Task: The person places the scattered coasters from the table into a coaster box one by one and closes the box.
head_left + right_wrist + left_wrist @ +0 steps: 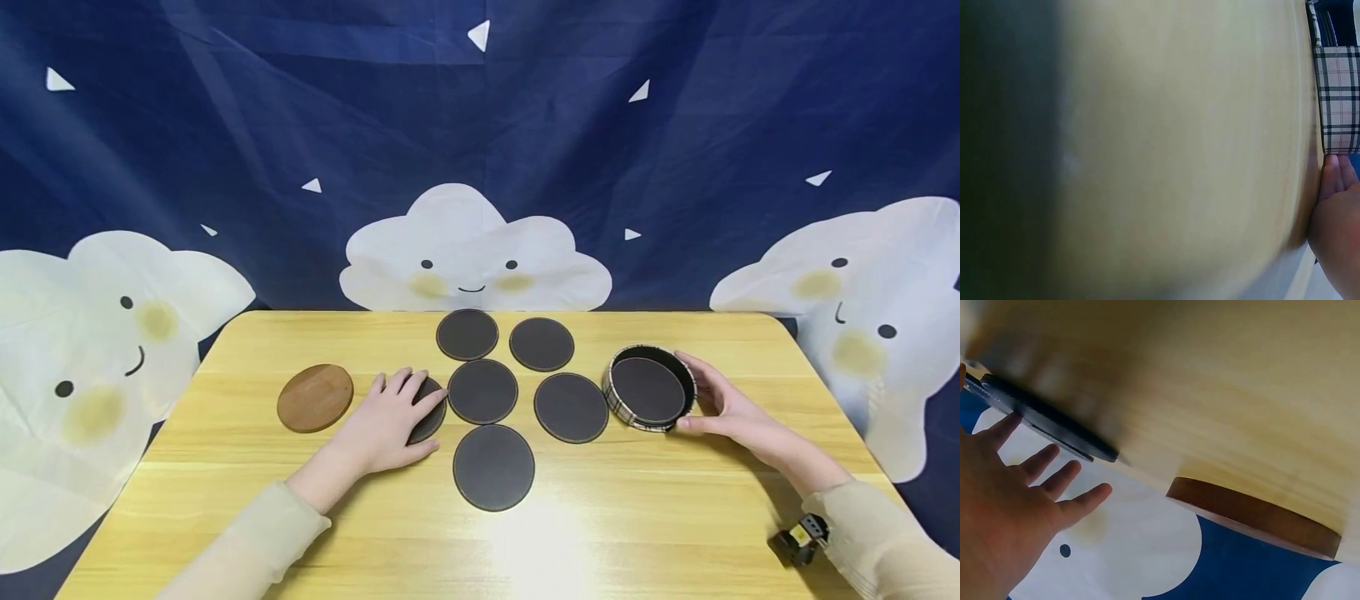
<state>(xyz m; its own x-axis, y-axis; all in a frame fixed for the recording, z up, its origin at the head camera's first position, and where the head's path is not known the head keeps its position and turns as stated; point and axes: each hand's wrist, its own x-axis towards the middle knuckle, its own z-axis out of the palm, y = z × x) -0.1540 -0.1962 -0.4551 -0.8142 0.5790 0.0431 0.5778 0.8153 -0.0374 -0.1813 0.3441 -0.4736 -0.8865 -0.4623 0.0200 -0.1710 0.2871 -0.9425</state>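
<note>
Left hand: released, fingers spread over a black coaster on the bench. Right hand: grasping a plaid box, three o'clock side. Wooden disc: near the left hand, ten o'clock.

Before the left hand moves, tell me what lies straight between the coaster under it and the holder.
Two things, both flat on the table: the middle coaster, then the near-right coaster beside the holder. Lifting over them would likely clear both. The right hand grips the holder's right side, off that line.
</note>
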